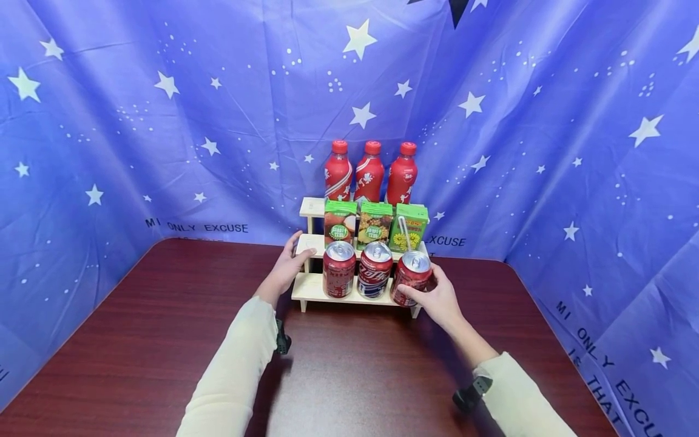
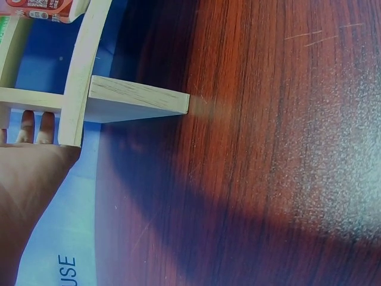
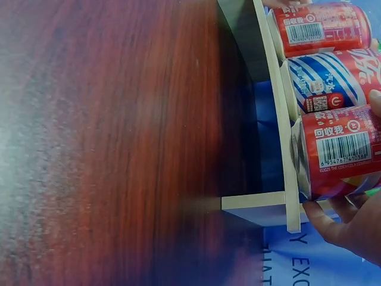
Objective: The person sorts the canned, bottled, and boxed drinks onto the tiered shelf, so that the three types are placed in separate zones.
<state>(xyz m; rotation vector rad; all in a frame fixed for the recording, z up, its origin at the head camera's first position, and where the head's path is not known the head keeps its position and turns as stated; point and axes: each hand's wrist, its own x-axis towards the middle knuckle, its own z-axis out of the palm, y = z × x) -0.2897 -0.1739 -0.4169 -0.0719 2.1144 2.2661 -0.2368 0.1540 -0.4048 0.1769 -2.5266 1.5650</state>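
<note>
A three-tiered wooden display rack (image 1: 307, 286) stands on the table. My left hand (image 1: 286, 265) holds the left end of its middle shelf, thumb on top; in the left wrist view the fingers (image 2: 45, 128) show behind the wood. On the lowest shelf, my right hand (image 1: 441, 298) grips the rightmost red soda can (image 1: 415, 264), which leans slightly. Thumb and fingers lie on opposite sides of it. Beside it stand a red, white and blue soda can (image 1: 375, 274) and another red soda can (image 1: 338, 276), both upright.
Three juice cartons sit on the middle shelf; the right green carton (image 1: 416, 227) has a straw in front. Red bottles (image 1: 369, 173) line the top shelf. The dark wooden table (image 1: 349, 376) extends before the rack, and a blue starry cloth (image 1: 246, 91) hangs behind.
</note>
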